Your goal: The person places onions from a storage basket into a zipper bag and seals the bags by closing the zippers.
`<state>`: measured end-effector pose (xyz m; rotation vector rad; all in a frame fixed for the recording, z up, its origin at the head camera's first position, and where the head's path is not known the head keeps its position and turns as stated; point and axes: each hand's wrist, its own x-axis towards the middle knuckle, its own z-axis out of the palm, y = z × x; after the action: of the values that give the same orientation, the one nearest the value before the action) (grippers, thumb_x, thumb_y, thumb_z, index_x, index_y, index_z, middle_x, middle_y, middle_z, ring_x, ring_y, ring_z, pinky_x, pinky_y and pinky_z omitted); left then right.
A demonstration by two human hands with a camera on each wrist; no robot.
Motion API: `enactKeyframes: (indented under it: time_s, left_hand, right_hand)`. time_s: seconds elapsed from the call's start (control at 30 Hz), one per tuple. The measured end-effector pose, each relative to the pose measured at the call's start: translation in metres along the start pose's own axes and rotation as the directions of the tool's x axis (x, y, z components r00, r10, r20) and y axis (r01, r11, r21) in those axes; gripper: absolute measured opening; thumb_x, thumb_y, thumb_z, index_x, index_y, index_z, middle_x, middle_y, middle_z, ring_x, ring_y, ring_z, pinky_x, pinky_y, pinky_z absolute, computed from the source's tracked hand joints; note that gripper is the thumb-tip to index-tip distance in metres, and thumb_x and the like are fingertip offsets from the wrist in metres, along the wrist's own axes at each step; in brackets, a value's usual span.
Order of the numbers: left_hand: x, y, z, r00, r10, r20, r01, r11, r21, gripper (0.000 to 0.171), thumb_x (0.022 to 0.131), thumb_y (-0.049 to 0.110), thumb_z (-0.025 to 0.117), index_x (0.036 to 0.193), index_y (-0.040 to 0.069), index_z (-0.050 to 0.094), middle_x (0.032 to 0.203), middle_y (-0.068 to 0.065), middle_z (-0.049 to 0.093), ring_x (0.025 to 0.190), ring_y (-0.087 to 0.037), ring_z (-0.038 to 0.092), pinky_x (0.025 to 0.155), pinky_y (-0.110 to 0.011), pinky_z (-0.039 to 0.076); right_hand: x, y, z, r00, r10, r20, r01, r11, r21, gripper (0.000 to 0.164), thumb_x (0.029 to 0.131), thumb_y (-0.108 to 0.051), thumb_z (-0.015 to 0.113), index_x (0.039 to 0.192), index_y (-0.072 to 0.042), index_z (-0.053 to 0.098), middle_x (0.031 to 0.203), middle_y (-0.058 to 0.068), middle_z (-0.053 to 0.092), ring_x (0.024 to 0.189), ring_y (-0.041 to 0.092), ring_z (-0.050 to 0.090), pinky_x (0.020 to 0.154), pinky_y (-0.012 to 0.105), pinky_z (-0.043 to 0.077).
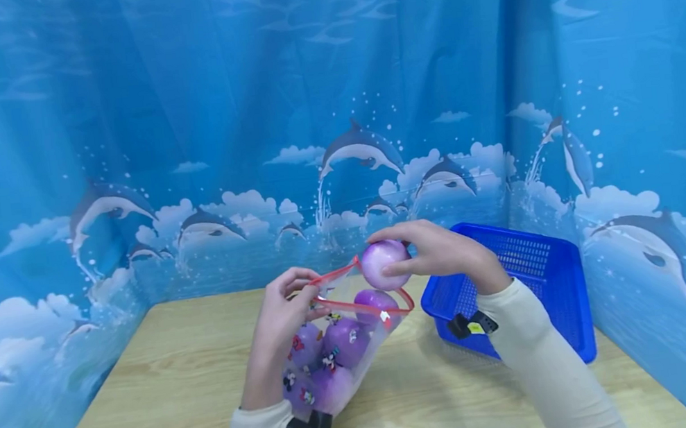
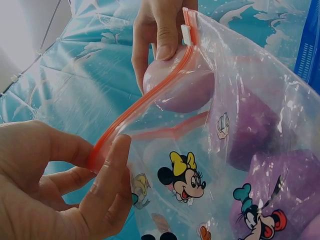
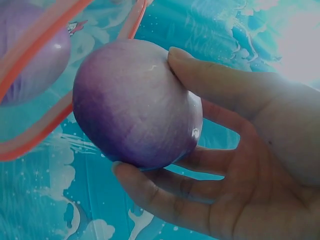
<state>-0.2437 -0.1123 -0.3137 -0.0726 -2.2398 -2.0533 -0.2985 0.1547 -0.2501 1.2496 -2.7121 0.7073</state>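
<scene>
My right hand (image 1: 431,250) holds a glossy purple-and-white onion (image 3: 135,102) between thumb and fingers, at the open mouth of a clear zip bag (image 1: 369,372). In the left wrist view this onion (image 2: 177,82) shows partly through the bag's plastic. My left hand (image 1: 284,311) pinches the red zip edge (image 2: 145,100) of the bag between thumb and fingers. Inside the bag lie several more purple onions (image 1: 347,342), partly covered by cartoon figures printed on the plastic. The bag leans tilted, its lower end partly hidden by my left forearm.
A blue plastic basket (image 1: 571,329) with perforated walls stands on the right of the wooden table (image 1: 165,372), partly behind my right forearm. A blue dolphin-print curtain (image 1: 232,114) surrounds the table at the back and sides.
</scene>
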Motion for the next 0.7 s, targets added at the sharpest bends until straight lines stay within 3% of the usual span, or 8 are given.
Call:
enactKeyframes:
  time_s: [0.7]
  left_hand:
    - [-0.001, 0.000, 0.002, 1.000, -0.008, 0.005, 0.008, 1.000, 0.006, 0.015, 0.103, 0.006, 0.055, 0.114, 0.004, 0.065, 0.110, -0.019, 0.064, 0.080, -0.019, 0.073, 0.078, -0.033, 0.067]
  right_hand:
    - [0.011, -0.021, 0.012, 0.998, -0.058, 0.015, 0.057, 0.998, 0.032, 0.051, 0.095, -0.022, 0.075, 0.142, -0.011, 0.061, 0.140, 0.011, 0.065, 0.119, 0.028, 0.066, 0.092, 0.039, 0.064]
